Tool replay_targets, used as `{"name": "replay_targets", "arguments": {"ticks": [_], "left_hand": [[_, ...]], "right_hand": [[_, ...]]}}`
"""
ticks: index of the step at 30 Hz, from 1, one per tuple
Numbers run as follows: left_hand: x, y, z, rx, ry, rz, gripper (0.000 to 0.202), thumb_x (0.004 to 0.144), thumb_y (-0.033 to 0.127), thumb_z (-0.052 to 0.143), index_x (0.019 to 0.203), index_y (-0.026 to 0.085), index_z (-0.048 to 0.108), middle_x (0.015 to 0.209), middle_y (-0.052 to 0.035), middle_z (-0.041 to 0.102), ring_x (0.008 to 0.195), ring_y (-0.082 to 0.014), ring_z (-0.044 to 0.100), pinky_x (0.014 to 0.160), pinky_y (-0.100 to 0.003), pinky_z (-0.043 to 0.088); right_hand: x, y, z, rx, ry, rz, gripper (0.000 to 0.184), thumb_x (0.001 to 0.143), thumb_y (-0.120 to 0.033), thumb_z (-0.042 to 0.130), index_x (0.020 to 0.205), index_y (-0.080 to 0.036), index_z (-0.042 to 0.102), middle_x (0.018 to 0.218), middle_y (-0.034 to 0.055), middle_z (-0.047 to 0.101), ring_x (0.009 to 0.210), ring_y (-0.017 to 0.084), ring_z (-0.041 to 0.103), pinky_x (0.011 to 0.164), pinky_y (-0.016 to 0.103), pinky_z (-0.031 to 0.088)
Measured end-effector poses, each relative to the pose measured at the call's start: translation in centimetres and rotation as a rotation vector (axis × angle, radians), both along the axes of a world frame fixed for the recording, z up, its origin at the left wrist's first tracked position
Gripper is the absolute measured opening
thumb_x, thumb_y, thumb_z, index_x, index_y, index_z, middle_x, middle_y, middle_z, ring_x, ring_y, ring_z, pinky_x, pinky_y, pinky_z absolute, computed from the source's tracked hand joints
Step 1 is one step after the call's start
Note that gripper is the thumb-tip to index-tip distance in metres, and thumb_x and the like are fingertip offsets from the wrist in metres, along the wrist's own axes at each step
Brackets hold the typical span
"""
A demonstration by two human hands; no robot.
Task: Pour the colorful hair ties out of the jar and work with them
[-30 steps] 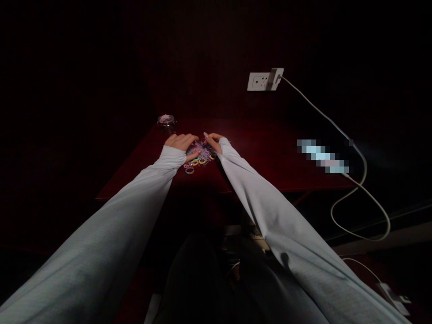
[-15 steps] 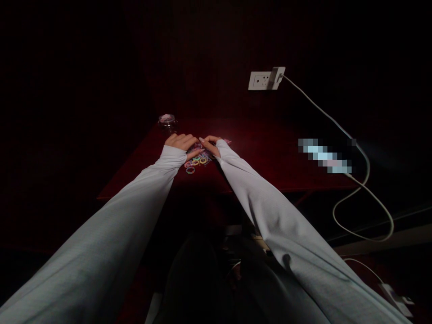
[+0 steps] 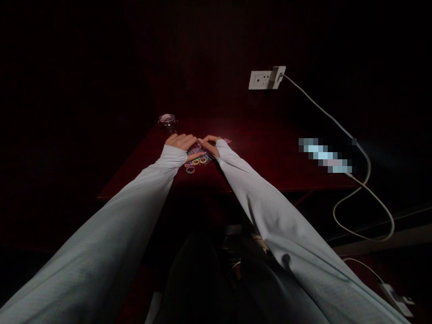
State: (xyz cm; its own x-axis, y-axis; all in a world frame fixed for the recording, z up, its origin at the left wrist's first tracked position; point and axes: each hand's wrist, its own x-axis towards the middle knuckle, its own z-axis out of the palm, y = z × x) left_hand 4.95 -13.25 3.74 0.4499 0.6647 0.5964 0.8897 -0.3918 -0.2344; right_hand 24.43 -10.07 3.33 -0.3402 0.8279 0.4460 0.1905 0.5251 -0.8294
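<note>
A small heap of colourful hair ties (image 3: 203,160) lies on the dark red table. My left hand (image 3: 182,142) rests along the heap's left and far side, fingers stretched out and thumb reaching across in front. From the right, my right hand (image 3: 211,143) curves around the same heap with its fingers extended, and the fingertips of both hands come close together behind it. One loose hair tie (image 3: 191,170) lies nearest the table's front edge. Part of the heap is hidden under my hands; no tie is visibly gripped.
A clear jar (image 3: 168,123) with a pinkish top stands beyond my left hand. On the wall is a socket (image 3: 261,80) with a charger, whose white cable (image 3: 324,114) runs to a blurred-out object (image 3: 324,156) at the table's right. A power strip (image 3: 395,299) lies low right.
Hardly anything differs. My left hand and thumb have shifted very slightly right over the hair ties, covering a little more of them.
</note>
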Motion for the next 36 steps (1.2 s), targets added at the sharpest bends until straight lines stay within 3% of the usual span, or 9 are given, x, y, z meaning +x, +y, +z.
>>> {"name": "replay_targets", "arguments": {"ticks": [14,24,36], "left_hand": [[-0.5,0.3,-0.5,-0.005,-0.041,-0.074,0.053,0.102,0.06,0.051,0.125,0.019,0.075,0.102,-0.0138,0.078,0.097,-0.0312,0.071,0.083,-0.042,0.045],[-1.2,1.9,-0.6,-0.092,-0.064,-0.095,0.047,0.101,0.063,0.056,0.116,0.026,0.079,0.093,-0.0096,0.079,0.091,-0.0285,0.07,0.077,-0.038,0.043],[-1.0,1.4,-1.1,0.062,-0.049,-0.154,0.042,0.109,0.05,0.047,0.113,0.023,0.08,0.089,-0.0081,0.079,0.083,-0.0243,0.068,0.074,-0.037,0.041]], "right_hand": [[0.1,0.8,-0.8,0.066,-0.037,-0.034,0.062,0.081,-0.085,0.065,0.074,-0.023,0.07,0.074,0.0007,0.067,0.082,0.019,0.055,0.085,0.032,0.044],[0.2,1.1,-1.1,0.118,-0.08,-0.026,0.058,0.089,-0.079,0.062,0.077,-0.024,0.072,0.079,0.0006,0.069,0.086,0.019,0.054,0.092,0.034,0.041],[-0.9,2.2,-1.1,0.097,-0.159,-0.145,0.056,0.096,-0.07,0.059,0.071,-0.021,0.07,0.078,0.0013,0.067,0.089,0.02,0.053,0.093,0.035,0.04]]}}
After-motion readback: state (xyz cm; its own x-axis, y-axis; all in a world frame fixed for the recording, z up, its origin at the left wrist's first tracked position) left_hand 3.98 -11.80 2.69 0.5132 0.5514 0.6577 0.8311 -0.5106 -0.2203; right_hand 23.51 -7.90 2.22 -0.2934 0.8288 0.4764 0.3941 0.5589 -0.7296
